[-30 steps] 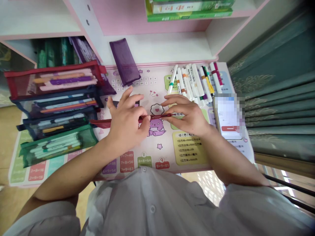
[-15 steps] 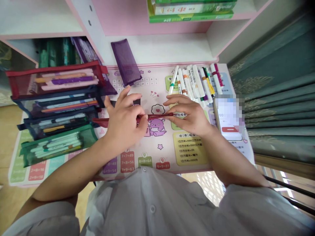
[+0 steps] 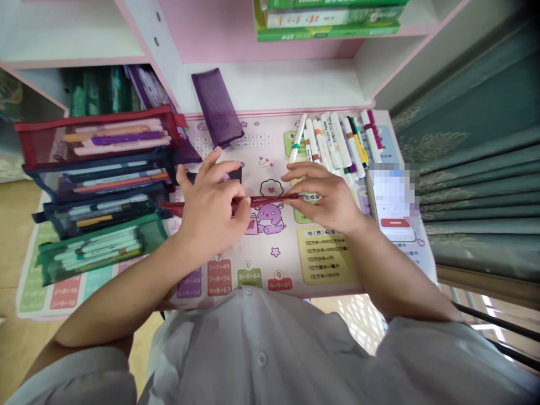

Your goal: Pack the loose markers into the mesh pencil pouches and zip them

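Between my hands a dark red pencil pouch [image 3: 269,199] is held edge-on above the desk, so its faces and contents cannot be made out. My left hand [image 3: 217,202] pinches its top edge between thumb and index finger, the other fingers spread upward. At the pouch's right end, my right hand [image 3: 323,194] grips it between thumb and fingers. Beyond the right hand lies a row of white-barrelled markers [image 3: 333,140] with brown, green, yellow and magenta caps. A flat purple mesh pouch [image 3: 217,107] leans over the desk's back edge.
Mesh pouches full of pens lie at the left: a red pouch [image 3: 54,143], navy ones and a green pouch [image 3: 101,247]. A phone [image 3: 392,202] rests at the right. Green books [image 3: 329,31] sit on the upper shelf. More pouches fill the left cubby [image 3: 105,90]. A curtain [image 3: 481,135] hangs at right.
My left hand has shifted very slightly left along the red pouch's edge. My right hand stays almost still, and the rest of the desk looks the same.
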A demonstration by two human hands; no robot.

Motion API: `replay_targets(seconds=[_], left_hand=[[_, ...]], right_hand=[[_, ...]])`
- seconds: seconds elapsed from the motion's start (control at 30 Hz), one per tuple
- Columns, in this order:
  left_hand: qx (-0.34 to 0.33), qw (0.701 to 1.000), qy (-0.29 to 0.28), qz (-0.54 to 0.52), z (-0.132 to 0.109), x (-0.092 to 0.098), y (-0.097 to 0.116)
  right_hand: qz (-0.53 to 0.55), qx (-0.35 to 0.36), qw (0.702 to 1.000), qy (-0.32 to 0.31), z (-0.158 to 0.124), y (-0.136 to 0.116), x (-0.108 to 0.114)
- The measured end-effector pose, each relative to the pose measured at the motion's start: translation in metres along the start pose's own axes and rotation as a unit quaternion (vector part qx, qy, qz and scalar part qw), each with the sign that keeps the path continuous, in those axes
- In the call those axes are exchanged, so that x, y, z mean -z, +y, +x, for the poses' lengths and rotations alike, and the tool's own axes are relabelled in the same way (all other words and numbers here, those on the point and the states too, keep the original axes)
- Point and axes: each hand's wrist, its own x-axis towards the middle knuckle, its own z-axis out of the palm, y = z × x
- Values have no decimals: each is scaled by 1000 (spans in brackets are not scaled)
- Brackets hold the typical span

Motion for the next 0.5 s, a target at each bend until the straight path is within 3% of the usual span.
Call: replay_targets(seconds=[0.5], left_hand=[[3,1000,6,0,-2,3,-3]], right_hand=[[6,3,1000,11,0,2,0]])
